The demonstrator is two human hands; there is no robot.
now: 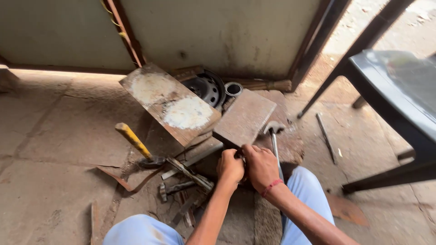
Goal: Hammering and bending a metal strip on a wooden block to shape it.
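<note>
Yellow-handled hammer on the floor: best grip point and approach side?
Grip the yellow-handled hammer by the upper part of its yellow handle, coming from the left. The handle rises tilted up and to the left, free of the floor, with bare concrete on that side. Its dark head sits low among metal scraps beside the left hand, so the head end looks crowded.

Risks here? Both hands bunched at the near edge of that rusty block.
1. The left hand and right hand press together at the metal block; a slip could pinch fingers.
2. The hammer lies right beside the right hand and may get knocked.
3. Loose scrap strips crowd the floor by the knees.
</note>
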